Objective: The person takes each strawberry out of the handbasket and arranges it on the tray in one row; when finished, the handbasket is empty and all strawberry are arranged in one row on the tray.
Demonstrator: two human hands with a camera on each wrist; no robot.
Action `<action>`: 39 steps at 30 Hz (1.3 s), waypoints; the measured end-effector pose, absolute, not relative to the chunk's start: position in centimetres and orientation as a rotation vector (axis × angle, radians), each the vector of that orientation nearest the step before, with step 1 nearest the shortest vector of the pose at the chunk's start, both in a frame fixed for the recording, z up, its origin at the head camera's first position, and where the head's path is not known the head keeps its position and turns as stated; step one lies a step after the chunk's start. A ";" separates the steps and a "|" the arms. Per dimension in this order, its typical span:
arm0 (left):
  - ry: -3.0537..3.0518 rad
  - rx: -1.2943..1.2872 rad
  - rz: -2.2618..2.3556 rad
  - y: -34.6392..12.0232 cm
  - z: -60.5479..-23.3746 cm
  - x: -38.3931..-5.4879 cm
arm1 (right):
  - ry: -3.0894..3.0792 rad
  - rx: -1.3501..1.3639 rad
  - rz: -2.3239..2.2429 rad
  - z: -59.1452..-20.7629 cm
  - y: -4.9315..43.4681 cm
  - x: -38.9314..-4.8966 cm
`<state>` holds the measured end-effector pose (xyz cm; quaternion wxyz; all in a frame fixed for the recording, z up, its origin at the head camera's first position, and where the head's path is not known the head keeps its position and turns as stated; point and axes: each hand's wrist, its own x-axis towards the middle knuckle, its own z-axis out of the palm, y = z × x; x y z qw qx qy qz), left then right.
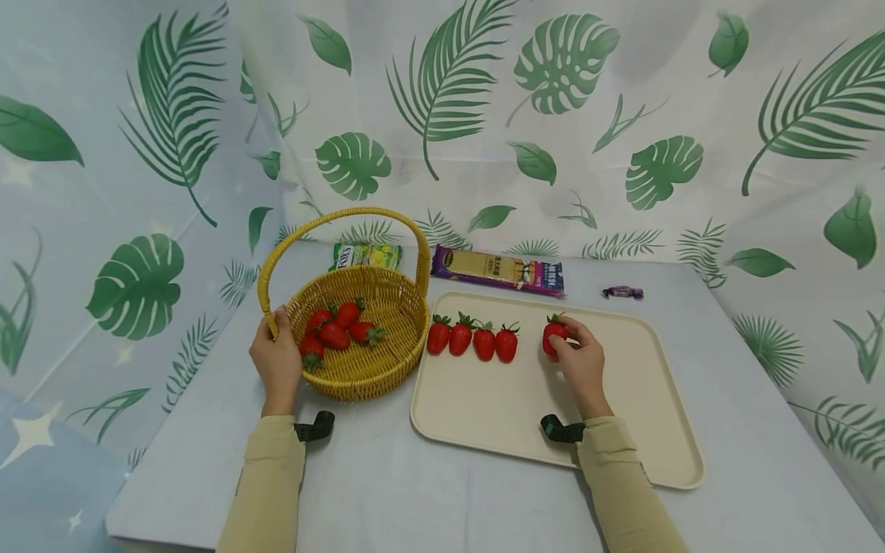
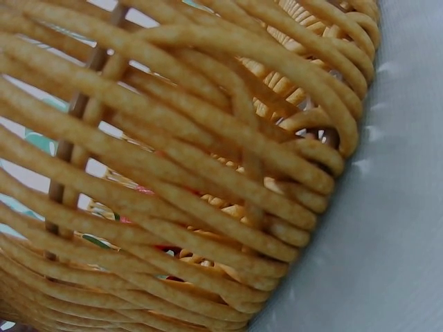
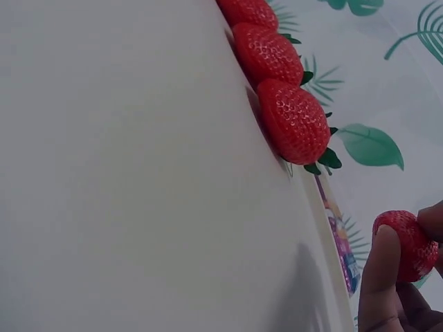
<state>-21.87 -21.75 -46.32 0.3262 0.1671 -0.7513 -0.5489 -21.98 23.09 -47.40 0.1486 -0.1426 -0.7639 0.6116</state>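
Note:
My left hand (image 1: pixel 276 359) grips the yellow wicker basket (image 1: pixel 408 361) at its left side, by the foot of the arched handle. Several red strawberries (image 1: pixel 335 336) with green leaves lie inside, mostly toward the left. The left wrist view shows only the basket's woven wall (image 2: pixel 173 138) up close, with the fingers out of sight. Between thumb and fingers, my right hand (image 1: pixel 583 362) pinches a strawberry (image 3: pixel 408 245) over the cream tray (image 1: pixel 484 415). To its left, several strawberries (image 1: pixel 485 342) form a row on the tray, leaves toward the back.
Behind the tray lies a long purple and gold packet (image 1: pixel 498 271). A green packet (image 1: pixel 366 256) is behind the basket, and a small purple wrapped candy (image 1: pixel 622 293) lies at the back right. A leaf-printed curtain (image 1: pixel 449 169) surrounds the white table (image 1: pixel 387 491).

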 end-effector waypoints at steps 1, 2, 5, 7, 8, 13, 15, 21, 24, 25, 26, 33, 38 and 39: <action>-1.969 0.438 -1.435 -21.7 -46.3 -21.9 | -2.199 -0.406 1.763 -47.4 23.1 -22.0; -1.969 0.438 -1.434 -21.7 -46.3 -21.8 | -2.205 -0.401 1.766 -47.4 23.0 -22.0; -1.966 0.434 -1.433 -21.7 -46.2 -21.8 | -2.252 -0.396 1.751 -47.5 22.9 -22.0; -1.970 0.429 -1.431 -21.7 -46.3 -21.8 | -2.288 -0.400 1.742 -47.6 22.9 -22.0; -1.969 0.428 -1.432 -21.7 -46.3 -21.8 | -2.305 -0.400 1.737 -47.7 22.9 -22.1; -1.969 0.427 -1.432 -21.7 -46.4 -21.9 | -2.369 -0.394 1.708 -47.8 22.8 -22.0; -1.971 0.429 -1.428 -21.7 -46.5 -21.9 | -2.397 -0.386 1.694 -47.8 22.8 -22.0; -1.963 0.428 -1.413 -21.7 -46.4 -21.8 | -2.441 -0.382 1.760 -47.9 22.8 -22.0; -1.963 0.422 -1.406 -21.7 -46.4 -21.8 | -2.468 -0.367 1.802 -47.9 22.7 -22.1; -1.963 0.421 -1.405 -21.7 -46.3 -21.8 | -2.479 -0.366 1.804 -48.0 22.7 -22.1; -1.965 0.421 -1.405 -21.7 -46.3 -21.8 | -2.483 -0.361 1.817 -48.0 22.7 -22.1; -1.970 0.427 -1.427 -21.8 -46.4 -21.6 | -2.524 -0.301 1.808 -48.0 22.7 -22.0; -1.967 0.425 -1.438 -21.7 -46.3 -21.7 | -2.550 -0.284 1.794 -48.0 22.6 -21.8; -1.964 0.423 -1.441 -21.7 -46.3 -21.7 | -2.547 -0.283 1.795 -48.0 22.6 -21.8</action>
